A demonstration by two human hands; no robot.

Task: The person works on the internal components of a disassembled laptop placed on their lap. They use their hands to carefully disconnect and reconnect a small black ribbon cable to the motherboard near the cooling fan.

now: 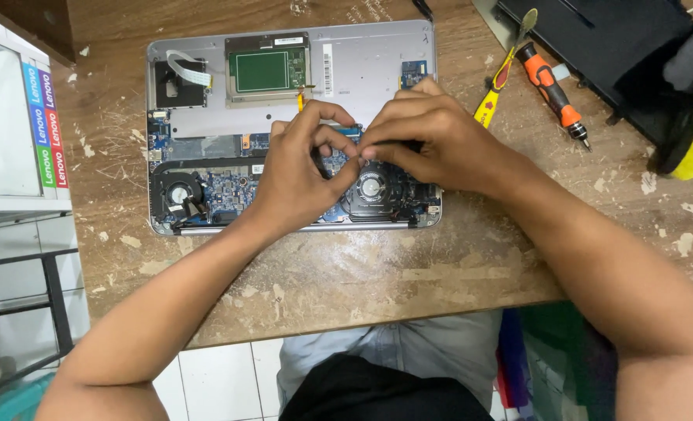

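hidden: fingertips of both hands cover whatever tiny part they're pinching, can't tell what
left hand (296, 175): grip pressed together
right hand (432, 140): same, touching it
opened silver laptop base (377, 62): on scratched wooden worktop (346, 273), round fan (371, 187) just below the fingers

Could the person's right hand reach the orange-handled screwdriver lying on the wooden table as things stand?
Probably yes: the orange-handled screwdriver lies uncovered on the wooden table, on the right hand's side, with bare wood between them.

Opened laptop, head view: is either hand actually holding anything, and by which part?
Cannot be told. The fingertips of the left hand and right hand pinch together over the laptop's circuit board, hiding whatever small part lies between them.
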